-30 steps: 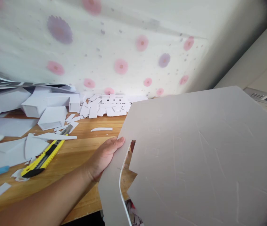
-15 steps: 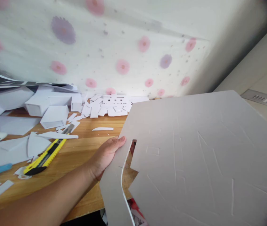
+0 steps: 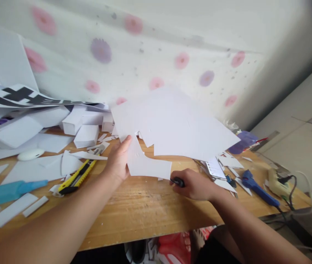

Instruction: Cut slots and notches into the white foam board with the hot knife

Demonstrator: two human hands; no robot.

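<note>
My left hand point(image 3: 119, 159) grips the left part of a large white foam board sheet point(image 3: 180, 124), its thumb on top near a cut-out notch. The sheet is held above the wooden table, with a strip of it curving toward the front right. At the end of that strip, my right hand point(image 3: 196, 183) is closed around a black-handled tool point(image 3: 178, 181); its working end cannot be made out. Left of my left hand lies a yellow utility knife point(image 3: 80, 176) among white offcuts.
Folded white boxes point(image 3: 86, 135) and a white computer mouse point(image 3: 31, 154) are on the left, near a light-blue bottle point(image 3: 4, 192). On the right lie a phone point(image 3: 215, 168), a blue glue gun point(image 3: 259, 189) with a cord and a purple container point(image 3: 242, 142).
The board has moved away and tilted flatter, showing a white face instead of the shaded one. My right hand has come into view with the black-handled tool. The camera view has shifted.
</note>
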